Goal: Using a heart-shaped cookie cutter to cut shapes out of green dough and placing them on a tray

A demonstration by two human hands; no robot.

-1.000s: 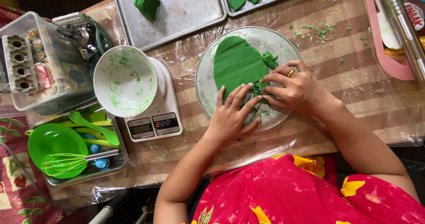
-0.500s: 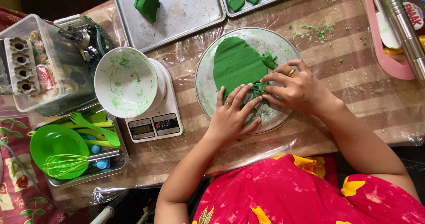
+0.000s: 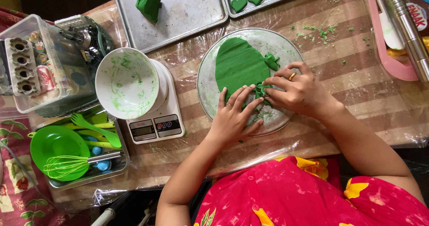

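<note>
Both hands work at the lower right edge of the flat sheet of rolled green dough point(image 3: 239, 65), which lies on a round clear glass plate point(image 3: 210, 105) on the plastic-covered striped table point(image 3: 339, 74). The left hand point(image 3: 232, 116) lies spread, fingers pressing flat on the dough; the right hand point(image 3: 297, 92), a gold ring on one finger, pinches a small piece at the sheet's rim.

To do this well, the flat hand should steady the sheet while the pinching fingers lift gently, so the soft shape does not stretch or tear.

At the top right corner lies a shiny packet in red and blue point(image 3: 418, 9), partly cut off by the frame. At the left, a clear plastic box point(image 3: 44, 65) holds small coloured wrappers too small to make out.
</note>
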